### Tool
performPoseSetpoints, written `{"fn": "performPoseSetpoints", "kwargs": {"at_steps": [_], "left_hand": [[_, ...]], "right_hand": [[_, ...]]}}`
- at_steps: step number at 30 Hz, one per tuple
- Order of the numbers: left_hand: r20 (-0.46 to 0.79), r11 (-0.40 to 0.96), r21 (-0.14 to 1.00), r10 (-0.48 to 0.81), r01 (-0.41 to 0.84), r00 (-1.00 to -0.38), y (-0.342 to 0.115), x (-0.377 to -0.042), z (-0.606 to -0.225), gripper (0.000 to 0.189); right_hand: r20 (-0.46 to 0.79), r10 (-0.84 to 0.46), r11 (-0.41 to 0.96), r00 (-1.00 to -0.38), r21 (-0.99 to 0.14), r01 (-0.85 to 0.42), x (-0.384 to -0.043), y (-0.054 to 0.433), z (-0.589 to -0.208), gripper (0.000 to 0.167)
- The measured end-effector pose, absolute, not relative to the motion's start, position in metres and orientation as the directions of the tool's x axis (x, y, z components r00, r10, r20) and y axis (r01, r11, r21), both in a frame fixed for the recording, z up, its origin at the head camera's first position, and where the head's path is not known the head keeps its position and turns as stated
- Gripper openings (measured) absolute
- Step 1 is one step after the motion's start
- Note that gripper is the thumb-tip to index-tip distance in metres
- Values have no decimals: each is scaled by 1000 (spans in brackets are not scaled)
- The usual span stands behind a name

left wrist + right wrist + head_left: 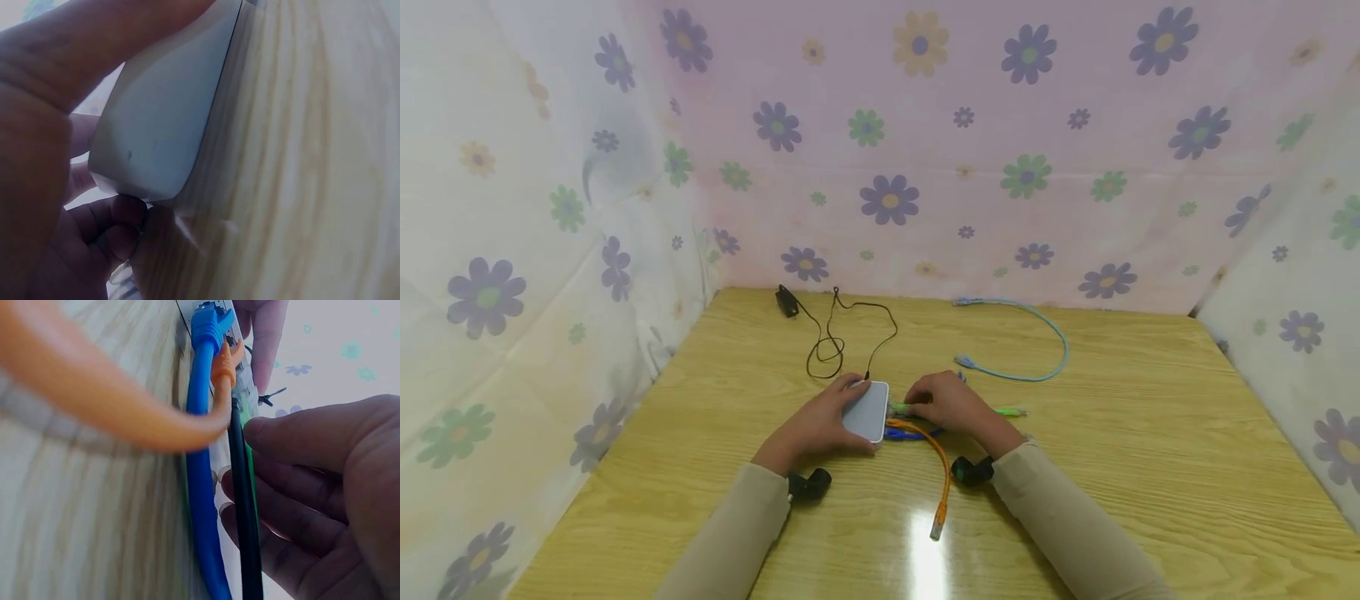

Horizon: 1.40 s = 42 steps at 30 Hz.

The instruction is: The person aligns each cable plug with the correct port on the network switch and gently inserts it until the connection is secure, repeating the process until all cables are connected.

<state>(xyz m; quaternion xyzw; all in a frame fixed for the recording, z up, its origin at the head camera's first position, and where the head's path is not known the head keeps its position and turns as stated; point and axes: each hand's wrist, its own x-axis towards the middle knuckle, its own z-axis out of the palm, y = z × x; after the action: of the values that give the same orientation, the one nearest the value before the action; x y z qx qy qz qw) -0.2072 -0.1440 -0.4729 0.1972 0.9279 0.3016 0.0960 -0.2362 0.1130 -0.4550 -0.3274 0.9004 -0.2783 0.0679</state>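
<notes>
My left hand [820, 425] grips a small white network switch [868, 412], with fingers and thumb round its edges. Its pale top and rounded corner fill much of the left wrist view [162, 119]. My right hand [951, 404] pinches a green network cable [249, 453] close to the port side; the far tip of its plug is hidden. Below it, a blue network cable [201, 462] and an orange network cable [223, 381] sit in ports. A black cable [244, 506] runs beside the green one toward the ports.
A light-blue network cable [1063, 350] lies curved at the back right. Behind the switch, a thin black power cord [895, 321] leads to an adapter [787, 302]. The orange cable's loose plug [936, 529] points toward the front. Flowered cloth [887, 200] walls the wooden table [1120, 492].
</notes>
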Motion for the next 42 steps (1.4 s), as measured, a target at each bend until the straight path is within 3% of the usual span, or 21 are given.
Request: {"fn": "performPoseSetpoints", "kwargs": {"at_steps": [16, 42], "left_hand": [[-65, 740, 596, 432, 312, -900, -145, -207, -476, 111], [-41, 724, 604, 446, 334, -894, -146, -207, -475, 109]], "right_hand": [[54, -539, 653, -840, -603, -458, -245, 138, -441, 19], [77, -383, 747, -921, -561, -357, -276, 174, -441, 31]]}}
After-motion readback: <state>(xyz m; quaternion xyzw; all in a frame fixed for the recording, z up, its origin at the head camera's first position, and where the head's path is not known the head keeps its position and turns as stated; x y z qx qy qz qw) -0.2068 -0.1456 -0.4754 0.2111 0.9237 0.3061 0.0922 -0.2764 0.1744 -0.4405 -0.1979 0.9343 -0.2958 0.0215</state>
